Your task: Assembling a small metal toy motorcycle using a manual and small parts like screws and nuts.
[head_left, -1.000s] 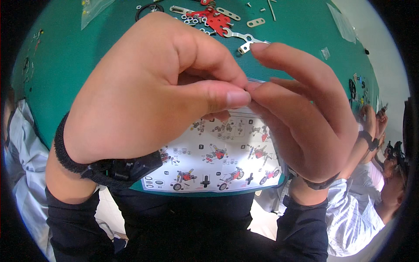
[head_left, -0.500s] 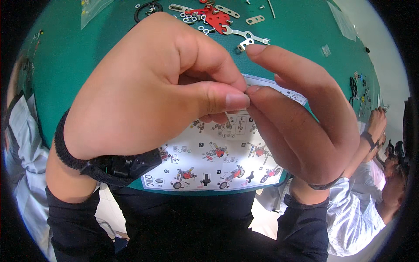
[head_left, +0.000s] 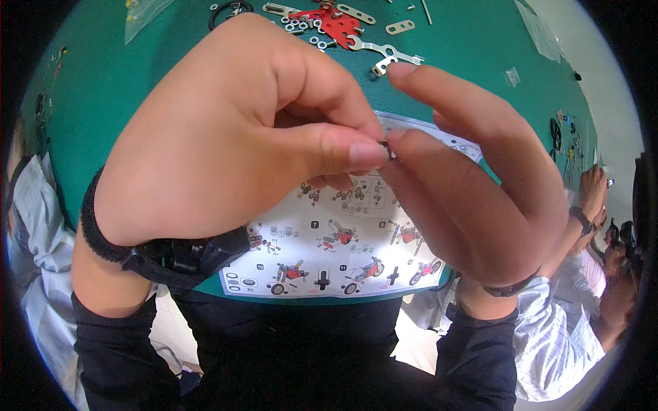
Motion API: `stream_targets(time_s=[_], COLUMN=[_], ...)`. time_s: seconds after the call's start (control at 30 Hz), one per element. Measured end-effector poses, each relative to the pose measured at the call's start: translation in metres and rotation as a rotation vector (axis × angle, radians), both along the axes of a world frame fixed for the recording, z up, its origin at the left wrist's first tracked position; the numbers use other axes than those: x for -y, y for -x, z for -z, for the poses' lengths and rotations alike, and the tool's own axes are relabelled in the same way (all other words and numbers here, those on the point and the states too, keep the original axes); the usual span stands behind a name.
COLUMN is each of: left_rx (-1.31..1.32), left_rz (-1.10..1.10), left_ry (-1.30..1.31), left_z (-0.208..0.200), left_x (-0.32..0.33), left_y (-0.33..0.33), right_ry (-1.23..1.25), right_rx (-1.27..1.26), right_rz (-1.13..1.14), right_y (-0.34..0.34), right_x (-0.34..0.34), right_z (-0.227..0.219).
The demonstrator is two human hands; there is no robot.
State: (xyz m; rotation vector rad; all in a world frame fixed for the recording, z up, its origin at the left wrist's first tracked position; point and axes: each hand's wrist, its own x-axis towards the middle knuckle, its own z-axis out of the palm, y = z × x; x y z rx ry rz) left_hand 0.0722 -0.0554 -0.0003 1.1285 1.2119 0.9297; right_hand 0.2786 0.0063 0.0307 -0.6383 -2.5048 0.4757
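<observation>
My left hand (head_left: 226,137) pinches thumb against forefinger over the middle of the table. My right hand (head_left: 480,185) meets it from the right, its thumb tip by the left fingertips and its forefinger raised apart. Between the two sets of fingertips shows a sliver of a small dark piece (head_left: 388,149); the fingers cover most of it, so its kind cannot be made out. Below both hands lies a printed instruction sheet (head_left: 329,264) with pictures of a model motorbike being assembled. Just beyond the right forefinger rests a small silver angle bracket (head_left: 382,66).
At the far side lie a flat metal spanner (head_left: 387,51), a red perforated plate (head_left: 340,29), silver hole strips (head_left: 400,27), several nuts (head_left: 314,41) and a black ring (head_left: 223,15). Other people sit left and right; one person's hand (head_left: 592,188) rests at the right edge.
The fingertips have parted slightly, and a bit of the small dark piece now shows between them. Both hands stay in nearly the same place.
</observation>
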Motion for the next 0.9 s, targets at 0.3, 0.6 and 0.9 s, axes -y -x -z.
stream_targets(time_s=[0.3, 0.6, 0.9], left_rx=[0.058, 0.061, 0.164], left_rz=[-0.068, -0.02, -0.022], left_ry=[0.04, -0.007, 0.03], left_z=[0.003, 0.003, 0.0], left_x=[-0.001, 0.001, -0.002], left_y=[0.003, 0.002, 0.006], right_ry=[-0.162, 0.046, -0.227], right_rx=[-0.11, -0.048, -0.065], right_rz=[-0.171, -0.024, -0.159], right_y=[-0.003, 0.004, 0.001], right_x=[-0.008, 0.005, -0.006], right_z=[0.023, 0.006, 0.019])
